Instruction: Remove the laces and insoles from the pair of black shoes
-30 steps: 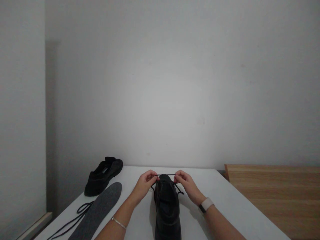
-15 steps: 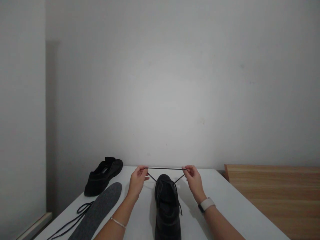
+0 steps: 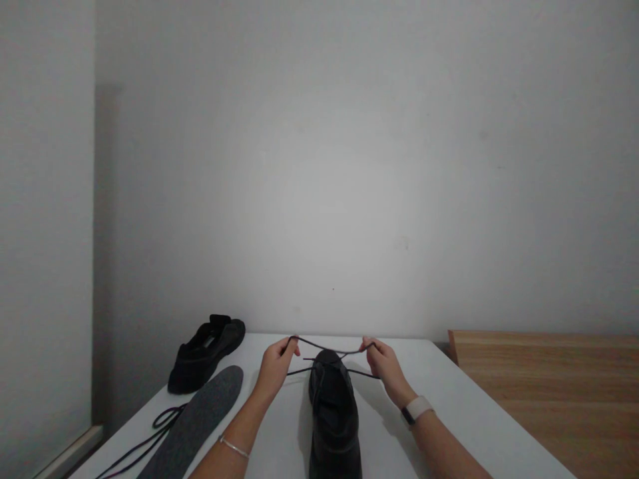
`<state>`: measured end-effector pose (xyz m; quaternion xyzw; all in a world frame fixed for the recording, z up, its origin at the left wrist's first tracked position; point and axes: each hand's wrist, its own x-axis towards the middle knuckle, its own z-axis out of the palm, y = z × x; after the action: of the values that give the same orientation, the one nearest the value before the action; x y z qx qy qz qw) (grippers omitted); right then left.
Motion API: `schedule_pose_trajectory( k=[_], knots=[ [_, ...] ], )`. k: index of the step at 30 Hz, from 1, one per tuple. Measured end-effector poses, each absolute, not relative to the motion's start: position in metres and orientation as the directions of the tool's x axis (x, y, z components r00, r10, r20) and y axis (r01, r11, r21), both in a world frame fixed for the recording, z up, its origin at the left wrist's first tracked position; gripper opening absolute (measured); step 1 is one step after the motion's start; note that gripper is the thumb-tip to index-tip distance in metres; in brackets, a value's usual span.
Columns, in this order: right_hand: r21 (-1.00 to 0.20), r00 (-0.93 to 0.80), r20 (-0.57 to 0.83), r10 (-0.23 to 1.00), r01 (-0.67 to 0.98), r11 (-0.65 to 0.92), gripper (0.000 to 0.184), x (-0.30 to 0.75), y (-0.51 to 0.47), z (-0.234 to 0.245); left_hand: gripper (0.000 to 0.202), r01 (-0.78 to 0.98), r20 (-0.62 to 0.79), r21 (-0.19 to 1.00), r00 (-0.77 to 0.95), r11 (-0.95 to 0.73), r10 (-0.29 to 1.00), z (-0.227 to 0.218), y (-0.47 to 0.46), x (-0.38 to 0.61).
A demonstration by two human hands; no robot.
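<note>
A black shoe [image 3: 335,426] stands on the white table, its toe pointing away from me. A black shoelace [image 3: 324,347] sags between my two hands above the toe, and parts of it run out from both sides of the shoe. My left hand [image 3: 277,360], to the left of the toe, is closed with the lace pinched between thumb and fingers. On the other side, my right hand [image 3: 383,366] pinches the lace too. One thin end of the lace shows beside the toe, near my left hand.
At the table's left lie a second black shoe [image 3: 207,352], a grey insole [image 3: 204,416] and a loose black lace [image 3: 150,442]. The white table [image 3: 429,399] meets the wall at the back. A wooden board [image 3: 544,392] stands beyond its right edge.
The lace between my hands was taut and straight; now it hangs slack in a shallow curve. Its lower parts lie flatter, and a lace end now sticks out near the toe.
</note>
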<state>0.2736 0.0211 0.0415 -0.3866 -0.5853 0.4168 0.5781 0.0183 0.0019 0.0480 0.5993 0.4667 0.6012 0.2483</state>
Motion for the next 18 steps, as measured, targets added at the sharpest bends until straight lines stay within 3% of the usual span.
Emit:
schedule_pose_trajectory(
  k=[2,4,9,14,18],
  knots=[
    [-0.898,-0.103,0.403,0.909,0.149,0.415,0.042,0.275,0.017,0.044,0.044,0.395,0.522,0.794,-0.052,-0.463,0.851,0.046,0.0,0.021],
    [-0.871,-0.227,0.388,0.893,0.226,0.436,0.037,0.272,0.013,0.044,0.043,0.422,0.47,0.787,0.062,-0.45,0.881,0.043,-0.002,0.025],
    [-0.897,-0.391,0.303,0.869,0.192,0.399,0.026,0.267,0.012,0.039,0.042,0.318,0.305,0.868,0.268,-0.382,0.914,0.037,-0.003,0.029],
    [-0.894,-0.379,0.284,0.881,0.226,0.386,0.022,0.269,0.01,0.04,0.037,0.22,0.252,0.926,0.241,-0.306,0.937,0.041,0.0,0.026],
    [-0.898,-0.306,0.33,0.893,0.191,0.397,0.024,0.27,0.012,0.04,0.037,0.014,0.28,0.959,0.076,-0.282,0.957,0.044,0.004,0.02]
  ],
)
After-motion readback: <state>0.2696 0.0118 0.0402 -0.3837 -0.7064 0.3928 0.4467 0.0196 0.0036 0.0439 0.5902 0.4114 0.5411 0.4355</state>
